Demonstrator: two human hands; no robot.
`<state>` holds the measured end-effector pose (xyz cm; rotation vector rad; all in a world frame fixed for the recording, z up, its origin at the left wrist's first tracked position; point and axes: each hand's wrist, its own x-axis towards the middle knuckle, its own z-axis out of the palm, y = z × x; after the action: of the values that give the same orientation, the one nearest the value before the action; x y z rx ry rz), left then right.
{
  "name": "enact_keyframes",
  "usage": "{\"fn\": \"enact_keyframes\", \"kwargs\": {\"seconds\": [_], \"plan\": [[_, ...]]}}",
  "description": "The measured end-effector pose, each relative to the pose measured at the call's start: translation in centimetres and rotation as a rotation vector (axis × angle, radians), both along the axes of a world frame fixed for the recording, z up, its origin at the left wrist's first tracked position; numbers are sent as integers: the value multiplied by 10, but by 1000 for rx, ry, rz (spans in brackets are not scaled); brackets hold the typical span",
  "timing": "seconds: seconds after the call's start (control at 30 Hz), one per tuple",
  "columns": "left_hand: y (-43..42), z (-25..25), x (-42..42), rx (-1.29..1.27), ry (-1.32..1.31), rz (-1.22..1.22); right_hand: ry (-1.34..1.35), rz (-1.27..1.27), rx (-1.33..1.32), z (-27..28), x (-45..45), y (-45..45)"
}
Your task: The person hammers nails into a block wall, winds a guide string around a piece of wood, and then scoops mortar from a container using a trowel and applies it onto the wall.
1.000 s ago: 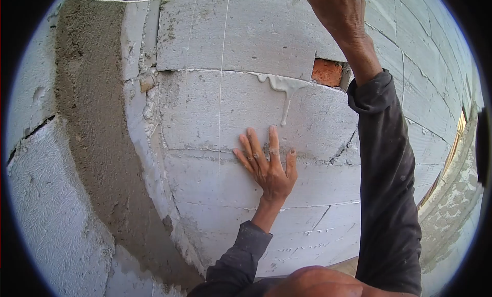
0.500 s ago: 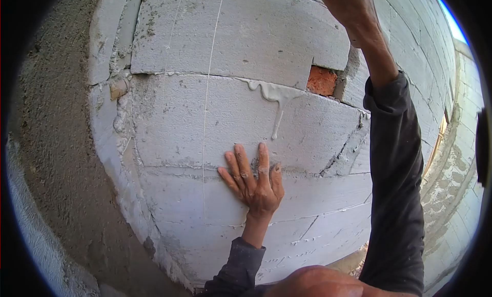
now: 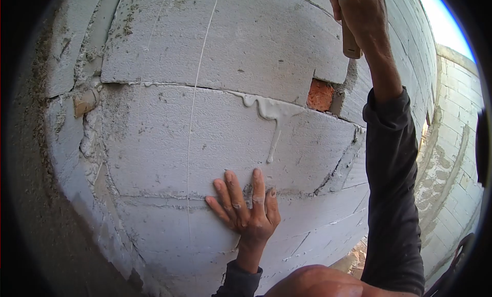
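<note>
My left hand [image 3: 251, 215] lies with fingers spread against the pale block wall [image 3: 154, 143], across a horizontal joint. Raised at the top right, my right hand [image 3: 363, 12] is closed round a wooden handle [image 3: 351, 43]. The handle's lower end sticks out below the fist; the rest of the tool is out of view. Wet white mortar [image 3: 271, 110] has oozed from the joint above my left hand and run down the block in a drip. Right of it, a piece of red brick [image 3: 321, 95] fills a small gap between blocks.
A thin white string [image 3: 196, 86] hangs down the wall's left part. A short wooden stub [image 3: 86, 102] sticks out of the rough vertical joint at left. Another block wall [image 3: 453, 143] stands at the far right.
The view has tilted upward and turned right, so the wall sits lower and further left. The wooden handle in my right hand now shows. My left hand stays flat on the wall.
</note>
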<state>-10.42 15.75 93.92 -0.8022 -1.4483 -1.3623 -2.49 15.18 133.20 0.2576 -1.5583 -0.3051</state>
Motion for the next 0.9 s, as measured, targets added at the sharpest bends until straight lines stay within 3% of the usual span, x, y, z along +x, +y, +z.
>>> {"fn": "enact_keyframes", "kwargs": {"seconds": [0.13,0.2,0.3,0.33,0.4,0.57,0.63,0.73,0.8,0.9], "plan": [[0,0,0,-6,1,-3,-151,-176,-72,0,3,-6],[-1,0,0,-7,-3,-7,-61,9,-72,-3,-1,-5],[0,-1,-1,-6,6,-2,-43,69,-80,1,-4,-3],[0,-1,-2,-4,9,0,-45,65,-80,0,-4,-3],[0,-2,-1,-3,14,-4,-94,-187,-53,-4,-3,-3],[0,0,-1,9,8,-5,0,-58,-81,8,-8,10],[1,-1,-2,11,9,-5,209,-233,208,6,-14,18],[1,-2,-2,18,14,1,163,-341,329,6,-16,24],[1,-1,-2,23,16,9,55,-311,266,4,-12,17],[1,0,-2,24,7,-17,186,-265,146,6,-15,20]]}}
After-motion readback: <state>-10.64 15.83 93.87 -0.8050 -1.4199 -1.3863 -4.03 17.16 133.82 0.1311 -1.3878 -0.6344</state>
